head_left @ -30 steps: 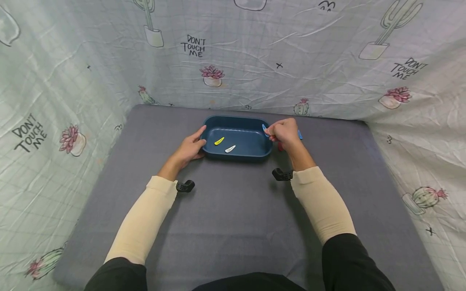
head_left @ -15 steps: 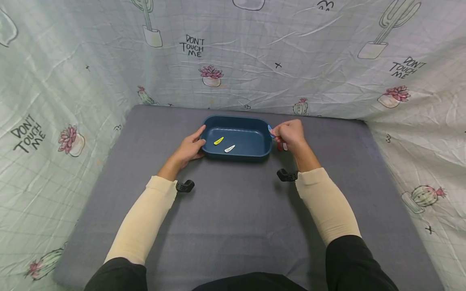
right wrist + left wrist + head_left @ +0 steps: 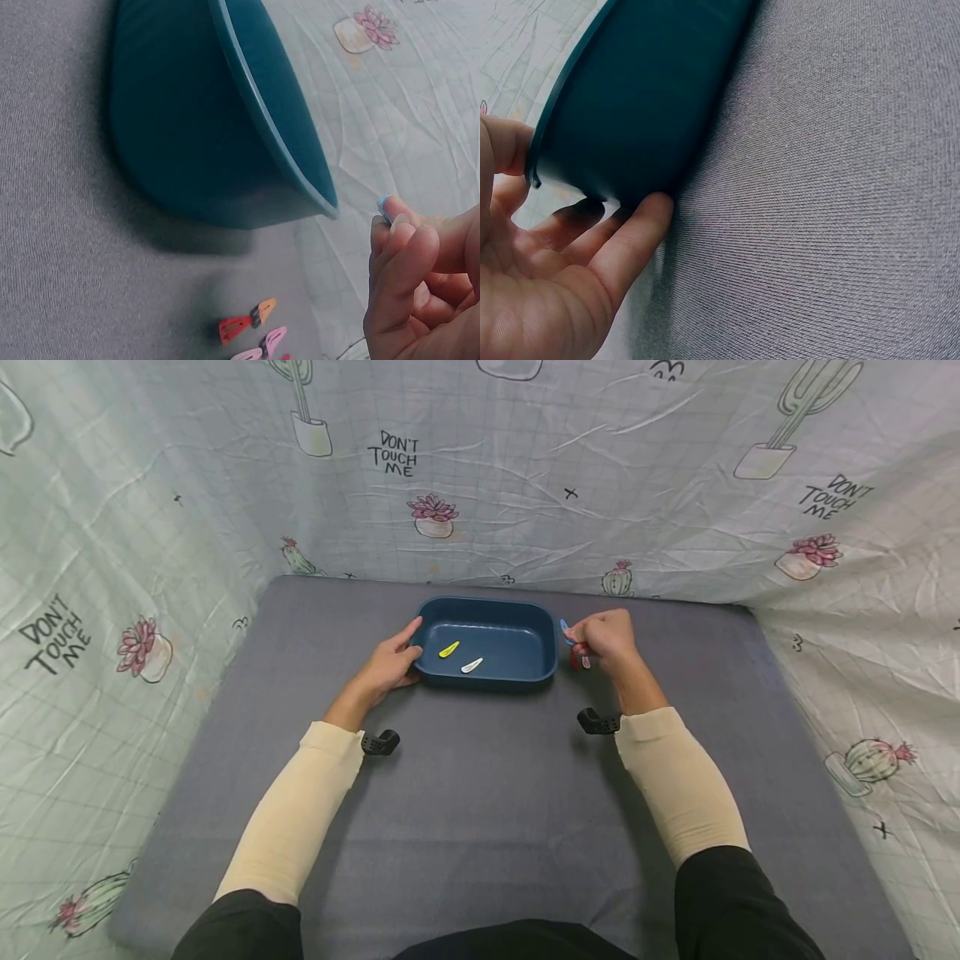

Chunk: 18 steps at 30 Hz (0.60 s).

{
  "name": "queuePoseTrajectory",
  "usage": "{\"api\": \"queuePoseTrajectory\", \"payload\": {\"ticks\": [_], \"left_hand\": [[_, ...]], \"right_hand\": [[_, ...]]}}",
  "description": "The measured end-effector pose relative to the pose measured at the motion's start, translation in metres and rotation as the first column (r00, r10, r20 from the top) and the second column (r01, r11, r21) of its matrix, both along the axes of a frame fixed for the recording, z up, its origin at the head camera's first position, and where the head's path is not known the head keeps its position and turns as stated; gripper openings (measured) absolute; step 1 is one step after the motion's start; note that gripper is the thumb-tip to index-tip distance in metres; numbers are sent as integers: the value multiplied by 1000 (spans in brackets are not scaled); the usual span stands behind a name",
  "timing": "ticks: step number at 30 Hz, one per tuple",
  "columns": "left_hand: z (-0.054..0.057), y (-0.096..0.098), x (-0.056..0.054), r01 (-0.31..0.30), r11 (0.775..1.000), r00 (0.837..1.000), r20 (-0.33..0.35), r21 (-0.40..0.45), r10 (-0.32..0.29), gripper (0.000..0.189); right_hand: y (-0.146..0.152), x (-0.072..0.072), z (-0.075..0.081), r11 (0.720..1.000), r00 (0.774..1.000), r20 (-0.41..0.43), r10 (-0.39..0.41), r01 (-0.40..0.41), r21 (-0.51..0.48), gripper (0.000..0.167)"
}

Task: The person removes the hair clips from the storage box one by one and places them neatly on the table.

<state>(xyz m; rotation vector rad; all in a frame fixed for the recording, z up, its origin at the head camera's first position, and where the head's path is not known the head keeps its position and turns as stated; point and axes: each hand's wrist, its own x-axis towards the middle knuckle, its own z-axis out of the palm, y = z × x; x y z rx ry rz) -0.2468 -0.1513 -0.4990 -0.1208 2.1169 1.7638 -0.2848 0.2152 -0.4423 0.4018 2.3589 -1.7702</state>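
Note:
A dark blue tub [image 3: 491, 675] sits toward the back of the table. My left hand [image 3: 386, 668] holds its left end; in the left wrist view, fingers [image 3: 641, 232] lie along the outer wall, down to the base. Inside the tub lie a yellow hair clip [image 3: 449, 649] and a white hair clip [image 3: 472, 666]. My right hand [image 3: 607, 635], just outside the tub's right end, pinches a blue hair clip [image 3: 566, 628] between thumb and fingers; only its tip shows in the right wrist view. Below that hand lie red [image 3: 234, 330], orange [image 3: 266, 309] and pink hair clips [image 3: 274, 339].
A grey cloth [image 3: 480, 793] covers the table. Behind it and at both sides hangs a pale curtain [image 3: 517, 468] printed with cacti. Black wrist cameras [image 3: 381, 742] jut inward from both forearms.
My right hand has moved right, carrying the blue hair clip from over the tub's right end to outside the rim. Red and white clips below show more. My left hand stays at the tub.

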Motion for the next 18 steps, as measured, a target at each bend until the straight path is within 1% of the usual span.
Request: {"api": "queuePoseTrajectory", "payload": {"ticks": [5, 7, 14, 15, 18], "left_hand": [[1, 0, 1, 1, 1000, 1000, 2, -1, -1, 64], [1, 0, 1, 4, 1000, 1000, 2, -2, -4, 65], [2, 0, 1, 6, 1000, 1000, 7, 5, -6, 64], [4, 0, 2, 8, 1000, 1000, 14, 6, -8, 64], [3, 0, 1, 10, 1000, 1000, 17, 8, -10, 65]], "right_hand": [[5, 0, -1, 999, 1000, 5, 1, -1, -33, 20], [7, 1, -2, 1000, 1000, 6, 5, -4, -30, 19], [12, 3, -3, 1000, 1000, -3, -22, 22, 10, 12], [13, 3, -3, 1000, 1000, -2, -23, 23, 12, 11], [15, 4, -3, 999, 1000, -2, -31, 31, 14, 11]]}}
